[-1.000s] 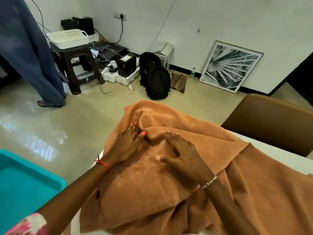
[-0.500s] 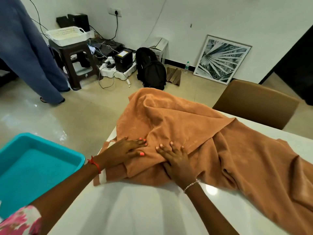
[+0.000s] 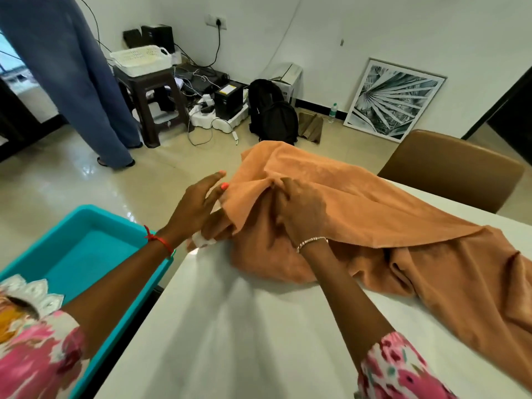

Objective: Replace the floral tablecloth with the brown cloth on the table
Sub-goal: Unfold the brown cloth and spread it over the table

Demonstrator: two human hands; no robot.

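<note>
Pink floral sleeves (image 3: 37, 355), red thread (image 3: 159, 240) at left hand (image 3: 198, 205), silver bracelet (image 3: 312, 242) at right hand (image 3: 302, 208), coral nails (image 3: 224, 185)

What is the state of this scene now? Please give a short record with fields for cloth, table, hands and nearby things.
cloth: brown fabric cloth, bunched on the table, not spread
table: white smooth table, near part bare
hands: right hand grips a fold of the cloth; left hand at its left edge, grip unclear
nearby: teal plastic tub left of the table; brown padded chair at its far side
</note>
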